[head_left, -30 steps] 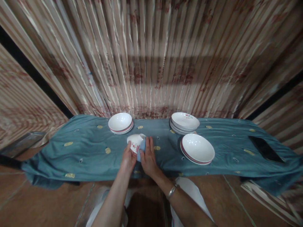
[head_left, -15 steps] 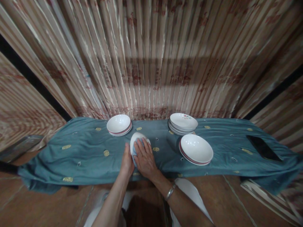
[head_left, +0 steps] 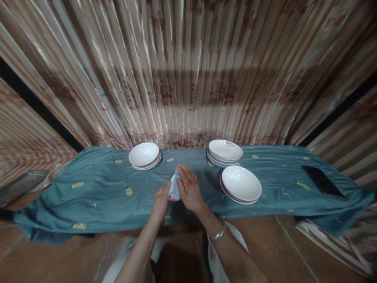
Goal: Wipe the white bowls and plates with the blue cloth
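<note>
A white bowl [head_left: 171,195] with some red on its lower edge is held tilted above the cloth-covered table; my two hands hide much of it. My left hand [head_left: 160,200] grips its left side, thumb toward the top. On the other side my right hand [head_left: 191,190], with a silver bangle at the wrist, presses a light blue cloth [head_left: 176,184] against the bowl. Stacked white bowls [head_left: 144,155] stand to the back left, and another stack of bowls [head_left: 240,184] is to the right of my right hand.
Behind the right bowls is a stack of white plates [head_left: 225,151] with a flower print. A black phone [head_left: 322,181] lies at the table's right end. The teal tablecloth [head_left: 108,208] hangs over the front edge. A pleated curtain [head_left: 182,98] rises behind.
The held bowl has turned from showing its broad white face to a narrower, red-marked side. My right hand has shifted to its right side with the cloth. The view has moved slightly.
</note>
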`<state>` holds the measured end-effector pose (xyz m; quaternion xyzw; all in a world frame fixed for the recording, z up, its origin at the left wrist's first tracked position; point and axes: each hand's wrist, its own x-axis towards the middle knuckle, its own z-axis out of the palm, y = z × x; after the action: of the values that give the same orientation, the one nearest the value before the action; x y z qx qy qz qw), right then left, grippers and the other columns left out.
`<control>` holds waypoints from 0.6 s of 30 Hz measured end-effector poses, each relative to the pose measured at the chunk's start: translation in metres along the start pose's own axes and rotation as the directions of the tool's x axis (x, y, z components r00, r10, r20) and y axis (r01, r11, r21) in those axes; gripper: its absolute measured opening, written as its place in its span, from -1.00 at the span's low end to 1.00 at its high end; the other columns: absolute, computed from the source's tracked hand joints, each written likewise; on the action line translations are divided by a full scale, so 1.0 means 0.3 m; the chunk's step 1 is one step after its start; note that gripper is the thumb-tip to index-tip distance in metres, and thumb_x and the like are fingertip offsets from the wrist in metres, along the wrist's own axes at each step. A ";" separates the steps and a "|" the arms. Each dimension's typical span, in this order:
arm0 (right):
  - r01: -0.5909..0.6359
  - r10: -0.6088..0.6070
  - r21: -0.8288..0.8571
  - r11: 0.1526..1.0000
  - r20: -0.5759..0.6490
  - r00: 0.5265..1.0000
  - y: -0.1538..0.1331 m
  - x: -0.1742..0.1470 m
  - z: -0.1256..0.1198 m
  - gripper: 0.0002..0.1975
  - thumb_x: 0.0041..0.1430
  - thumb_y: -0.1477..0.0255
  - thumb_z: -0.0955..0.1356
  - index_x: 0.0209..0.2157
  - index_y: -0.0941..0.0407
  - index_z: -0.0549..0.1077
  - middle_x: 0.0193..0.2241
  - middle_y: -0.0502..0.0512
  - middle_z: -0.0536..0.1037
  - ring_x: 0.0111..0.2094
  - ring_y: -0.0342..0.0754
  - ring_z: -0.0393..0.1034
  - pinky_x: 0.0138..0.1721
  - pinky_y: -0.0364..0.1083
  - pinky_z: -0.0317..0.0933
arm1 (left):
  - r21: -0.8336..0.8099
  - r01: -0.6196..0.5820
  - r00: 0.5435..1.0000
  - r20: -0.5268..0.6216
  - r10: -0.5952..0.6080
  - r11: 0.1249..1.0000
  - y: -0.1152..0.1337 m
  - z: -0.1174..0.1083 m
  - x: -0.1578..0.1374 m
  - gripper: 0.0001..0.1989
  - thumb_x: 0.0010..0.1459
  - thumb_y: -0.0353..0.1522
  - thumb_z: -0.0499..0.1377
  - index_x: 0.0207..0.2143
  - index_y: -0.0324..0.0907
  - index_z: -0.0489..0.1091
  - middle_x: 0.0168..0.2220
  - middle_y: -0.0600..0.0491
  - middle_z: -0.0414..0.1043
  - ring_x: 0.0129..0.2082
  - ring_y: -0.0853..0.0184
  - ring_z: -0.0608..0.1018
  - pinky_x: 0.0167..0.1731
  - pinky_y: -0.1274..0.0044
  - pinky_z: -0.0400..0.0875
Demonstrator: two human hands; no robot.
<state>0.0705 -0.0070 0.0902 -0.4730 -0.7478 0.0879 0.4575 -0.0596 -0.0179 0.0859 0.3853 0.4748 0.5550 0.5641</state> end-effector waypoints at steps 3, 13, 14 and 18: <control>-0.108 0.110 0.162 0.981 0.000 0.994 0.041 0.012 0.001 -0.53 0.35 0.32 0.09 0.22 0.11 0.25 0.21 0.16 0.31 0.26 -0.04 0.13 0.29 0.07 -0.02 | 0.034 -0.005 1.000 0.000 0.005 0.999 0.005 0.006 -0.002 -0.58 -0.10 0.00 0.28 -0.61 -0.19 0.46 -0.67 0.07 0.38 -0.60 0.34 0.38 -0.54 0.54 0.27; -0.472 0.488 0.592 0.653 0.147 0.860 0.157 0.063 0.058 -0.61 0.22 0.23 0.20 -0.05 0.03 0.51 0.04 0.03 0.51 0.10 -0.01 0.36 0.21 0.03 0.11 | -0.068 0.056 0.990 -0.129 -0.064 0.996 0.025 0.026 -0.002 -0.46 -0.31 0.07 0.34 -0.61 -0.27 0.48 -0.67 0.02 0.44 -0.60 0.29 0.49 -0.57 0.54 0.30; -0.486 0.505 0.616 0.620 0.160 0.848 0.164 0.068 0.067 -0.63 0.20 0.23 0.21 -0.07 0.02 0.52 0.03 0.02 0.52 0.10 -0.01 0.36 0.21 0.03 0.11 | -0.098 0.058 0.988 -0.134 -0.070 0.994 0.032 0.030 -0.003 -0.46 -0.32 0.06 0.36 -0.59 -0.28 0.48 -0.66 0.01 0.45 -0.57 0.26 0.52 -0.55 0.53 0.34; -0.519 0.540 0.680 0.518 0.210 0.815 0.177 0.077 0.108 -0.67 0.16 0.23 0.25 -0.16 0.02 0.54 -0.05 -0.01 0.57 0.06 -0.03 0.40 0.18 0.01 0.15 | -0.243 0.036 0.977 -0.198 -0.086 0.969 0.048 0.032 0.005 -0.53 -0.27 -0.05 0.39 -0.51 -0.30 0.50 -0.59 -0.04 0.53 -0.42 0.15 0.61 -0.39 0.46 0.47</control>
<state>0.0760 0.0494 0.0559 -0.4643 -0.4675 0.4972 0.5645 -0.0541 -0.0142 0.1020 0.2404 0.4725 0.6272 0.5706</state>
